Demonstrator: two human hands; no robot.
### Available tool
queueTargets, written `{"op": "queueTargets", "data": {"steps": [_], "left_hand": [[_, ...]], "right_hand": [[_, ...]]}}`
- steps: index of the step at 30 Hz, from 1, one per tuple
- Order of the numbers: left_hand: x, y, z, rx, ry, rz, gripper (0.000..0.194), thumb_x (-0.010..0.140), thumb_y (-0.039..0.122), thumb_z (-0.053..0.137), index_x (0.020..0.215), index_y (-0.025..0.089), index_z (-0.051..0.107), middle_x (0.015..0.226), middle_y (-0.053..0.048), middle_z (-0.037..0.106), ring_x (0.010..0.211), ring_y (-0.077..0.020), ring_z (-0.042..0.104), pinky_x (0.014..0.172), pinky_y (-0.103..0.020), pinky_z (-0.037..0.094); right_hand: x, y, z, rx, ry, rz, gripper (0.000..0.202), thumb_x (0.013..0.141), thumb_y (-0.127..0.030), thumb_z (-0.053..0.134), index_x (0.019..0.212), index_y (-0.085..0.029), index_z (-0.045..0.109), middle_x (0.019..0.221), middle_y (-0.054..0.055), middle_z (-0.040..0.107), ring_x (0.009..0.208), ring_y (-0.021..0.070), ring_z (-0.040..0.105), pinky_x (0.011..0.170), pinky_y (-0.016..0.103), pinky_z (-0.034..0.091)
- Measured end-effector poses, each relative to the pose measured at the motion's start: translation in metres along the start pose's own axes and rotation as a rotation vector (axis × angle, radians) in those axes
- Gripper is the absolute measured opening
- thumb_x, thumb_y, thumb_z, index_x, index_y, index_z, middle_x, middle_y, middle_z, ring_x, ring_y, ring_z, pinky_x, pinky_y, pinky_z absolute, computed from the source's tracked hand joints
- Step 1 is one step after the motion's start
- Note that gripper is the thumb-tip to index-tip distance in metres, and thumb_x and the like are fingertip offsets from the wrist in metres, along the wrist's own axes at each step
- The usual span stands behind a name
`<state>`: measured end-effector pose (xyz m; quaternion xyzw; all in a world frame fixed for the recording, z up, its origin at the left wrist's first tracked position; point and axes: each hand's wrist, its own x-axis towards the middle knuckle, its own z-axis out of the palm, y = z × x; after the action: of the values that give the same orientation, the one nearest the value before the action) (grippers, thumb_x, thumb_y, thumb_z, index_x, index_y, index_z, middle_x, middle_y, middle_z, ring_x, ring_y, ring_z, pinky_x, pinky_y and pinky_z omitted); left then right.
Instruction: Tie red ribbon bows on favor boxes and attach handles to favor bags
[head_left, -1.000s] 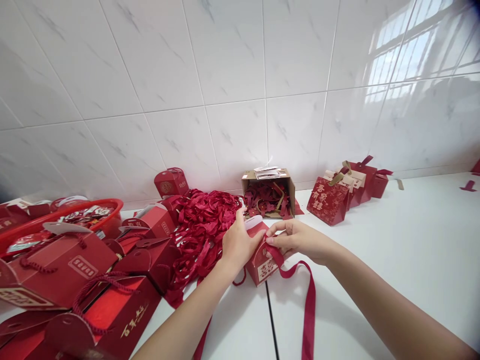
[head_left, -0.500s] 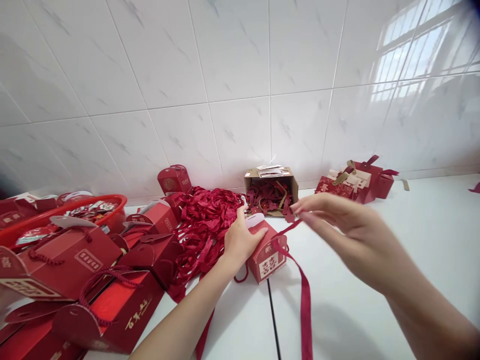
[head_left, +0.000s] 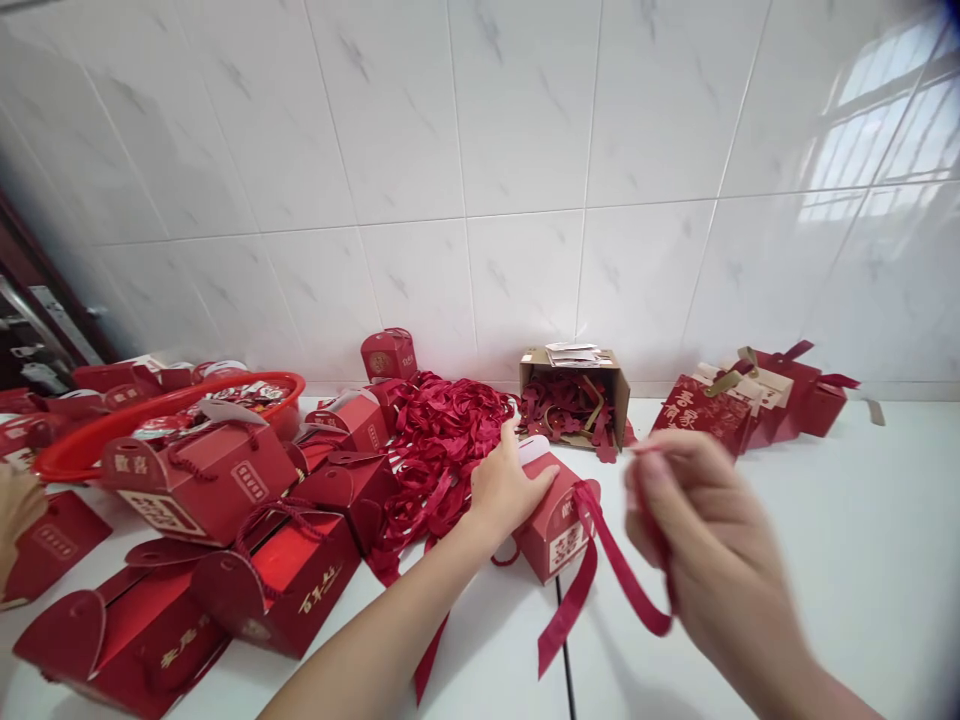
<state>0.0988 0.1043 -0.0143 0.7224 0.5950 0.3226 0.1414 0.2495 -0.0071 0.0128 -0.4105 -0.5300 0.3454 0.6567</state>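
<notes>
My left hand (head_left: 504, 488) grips a small red gift box (head_left: 541, 525) from behind and above, its thumb lying across the top. A dark red ribbon (head_left: 624, 572) passes through the box's near end, with one tail hanging down in front. To the right of the box, my right hand (head_left: 705, 535) is closed, slightly blurred, with the ribbon's other end pinched in its fingers. A twisted cord shows low on the box's left side. Beside my left hand lies a heap of dark red ribbons (head_left: 450, 430).
Several red gift boxes (head_left: 307, 590) crowd the left, around a red plastic basin (head_left: 75, 455) of wrapped sweets. A cardboard box (head_left: 621, 395) of tags stands by the tiled wall, with red gift bags (head_left: 784, 400) to its right. Another person's hand (head_left: 19, 510) shows at the far left.
My right hand has come down and closer, drawing the ribbon into a bend below it. The ribbon's free tail now hangs before the box. The view has turned left; another person's hand has appeared.
</notes>
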Motion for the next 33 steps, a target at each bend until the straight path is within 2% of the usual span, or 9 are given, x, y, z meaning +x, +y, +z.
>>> {"op": "queueTargets", "data": {"steps": [3,7,12,15,18,23,26,30,33], "left_hand": [[-0.007,-0.001,-0.003,-0.038,0.011,-0.004,0.069,0.072,0.043,0.066,0.133,0.024,0.04,0.109,-0.013,0.069,0.102,-0.0343,0.064,0.085,-0.041,0.045],[-0.013,-0.007,-0.007,-0.149,-0.015,-0.025,0.059,0.075,0.032,0.063,0.13,0.024,0.042,0.098,-0.011,0.071,0.092,-0.0306,0.067,0.08,-0.039,0.047],[-0.016,-0.021,-0.017,-0.48,-0.141,-0.024,0.041,0.084,0.028,0.053,0.122,0.02,0.04,0.093,-0.008,0.072,0.081,-0.0193,0.069,0.072,-0.03,0.052],[-0.021,-0.024,-0.024,-0.658,-0.204,-0.075,0.038,0.083,0.033,0.054,0.115,0.017,0.042,0.09,-0.009,0.072,0.08,-0.0191,0.07,0.073,-0.03,0.054],[-0.03,-0.025,-0.027,-0.764,-0.235,-0.136,0.046,0.076,0.038,0.063,0.112,0.016,0.047,0.092,-0.011,0.072,0.08,-0.0216,0.07,0.071,-0.032,0.055],[-0.041,-0.026,-0.029,-0.844,-0.26,-0.168,0.053,0.072,0.037,0.067,0.117,0.015,0.05,0.101,-0.012,0.071,0.087,-0.023,0.069,0.071,-0.031,0.054],[-0.045,-0.027,-0.029,-0.844,-0.263,-0.165,0.053,0.073,0.035,0.068,0.119,0.016,0.051,0.106,-0.012,0.069,0.084,-0.0213,0.068,0.064,-0.027,0.053],[-0.051,-0.027,-0.031,-0.791,-0.252,-0.115,0.051,0.076,0.033,0.066,0.122,0.018,0.051,0.104,-0.01,0.068,0.086,-0.0194,0.065,0.066,-0.025,0.052],[-0.053,-0.026,-0.033,-0.761,-0.233,-0.094,0.046,0.082,0.04,0.057,0.121,0.017,0.052,0.097,-0.009,0.068,0.081,-0.0173,0.063,0.064,-0.024,0.051]], "right_hand": [[0.029,0.025,0.046,0.148,0.004,0.029,0.025,0.084,-0.048,0.06,0.089,-0.025,0.052,0.068,-0.003,0.049,0.05,0.009,0.038,0.045,0.023,0.032],[0.059,0.063,0.062,0.267,-0.108,0.155,0.032,0.078,-0.05,0.065,0.086,-0.022,0.051,0.063,-0.005,0.046,0.048,0.0084,0.037,0.047,0.024,0.031],[0.069,0.069,0.059,0.315,-0.312,0.3,0.037,0.072,-0.045,0.069,0.091,-0.021,0.049,0.05,-0.009,0.044,0.043,0.0077,0.036,0.045,0.021,0.027],[0.068,0.062,0.053,0.328,-0.404,0.351,0.033,0.073,-0.039,0.069,0.089,-0.021,0.045,0.048,-0.01,0.047,0.042,0.0073,0.037,0.045,0.02,0.025],[0.067,0.058,0.047,0.329,-0.465,0.38,0.029,0.072,-0.031,0.067,0.083,-0.022,0.041,0.047,-0.01,0.047,0.041,0.0072,0.038,0.045,0.02,0.026],[0.067,0.06,0.043,0.298,-0.548,0.407,0.029,0.073,-0.029,0.067,0.082,-0.023,0.04,0.046,-0.011,0.048,0.043,0.0079,0.039,0.047,0.02,0.028],[0.067,0.062,0.042,0.218,-0.608,0.396,0.03,0.075,-0.033,0.068,0.082,-0.023,0.042,0.05,-0.01,0.049,0.046,0.0079,0.042,0.049,0.02,0.028],[0.066,0.062,0.043,0.19,-0.629,0.393,0.03,0.077,-0.036,0.068,0.082,-0.022,0.042,0.052,-0.01,0.048,0.048,0.0076,0.041,0.049,0.02,0.029],[0.065,0.062,0.042,0.196,-0.671,0.386,0.028,0.08,-0.036,0.066,0.083,-0.022,0.042,0.053,-0.01,0.048,0.049,0.0075,0.041,0.05,0.02,0.029]]}}
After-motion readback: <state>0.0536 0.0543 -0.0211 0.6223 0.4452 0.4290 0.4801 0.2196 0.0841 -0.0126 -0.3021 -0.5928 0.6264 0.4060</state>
